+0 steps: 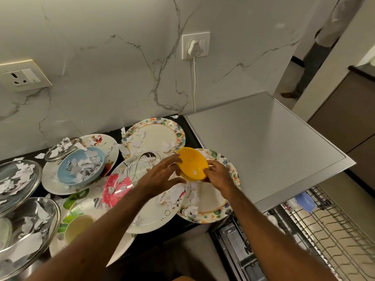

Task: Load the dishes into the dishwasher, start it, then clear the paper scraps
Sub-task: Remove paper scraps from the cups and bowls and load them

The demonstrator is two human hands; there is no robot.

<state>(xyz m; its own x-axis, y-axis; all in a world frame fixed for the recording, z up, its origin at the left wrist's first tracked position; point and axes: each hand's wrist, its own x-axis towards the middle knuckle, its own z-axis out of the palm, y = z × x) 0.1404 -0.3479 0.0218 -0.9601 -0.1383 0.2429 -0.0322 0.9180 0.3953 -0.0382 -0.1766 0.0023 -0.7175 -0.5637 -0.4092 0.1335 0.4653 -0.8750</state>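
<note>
The yellow bowl is held tilted on edge above the black counter, near the middle of the view, its hollow turned toward the camera. One small paper scrap is stuck inside it. Its rim is pinched at 4 o'clock by the right hand, fingers curled round the edge. The left hand is laid against the bowl at 9 o'clock with its fingers straight and spread, the thumb stretched out below.

Under the bowl, at 5 o'clock, a floral-rimmed plate is seen with crumpled scraps on it; it is overlapped at 8 o'clock by a pink-flowered plate. A second floral-rimmed plate is set at 11 o'clock. Further out at 9 o'clock, a blue bowl filled with scraps is stood on a plate, with a glass lid just behind it. Glass dishes littered with paper are stacked at the far 8 o'clock edge.

At 3 o'clock the silver dishwasher top is seen, and at 4 o'clock the wire rack is pulled out. At 12 o'clock a white plug is fitted in a wall socket. At 1 o'clock, well apart, a standing person is partly seen.
</note>
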